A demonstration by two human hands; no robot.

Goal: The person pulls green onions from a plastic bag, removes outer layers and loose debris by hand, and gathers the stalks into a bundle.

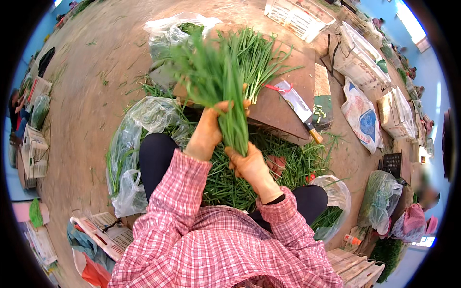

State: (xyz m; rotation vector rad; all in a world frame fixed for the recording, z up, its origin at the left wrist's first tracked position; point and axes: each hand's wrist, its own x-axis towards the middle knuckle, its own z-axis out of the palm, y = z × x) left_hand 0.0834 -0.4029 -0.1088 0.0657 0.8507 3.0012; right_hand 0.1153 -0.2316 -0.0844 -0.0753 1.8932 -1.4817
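Note:
My left hand is wrapped round the middle of a bunch of green chives, whose leafy tops fan out and blur with motion. Lower down, my right hand has its fingers closed on the bunch's bottom end. Behind it, more chives lie spread on a low brown table. To the right on that table rests a cleaver with a wooden handle, and a red tie lies by its blade. Loose green leaves are heaped between my knees.
Clear plastic bags with greens stand at the left, beyond the table and by my right knee. White crates and sacks line the far and right sides. Other people sit at the room's edges.

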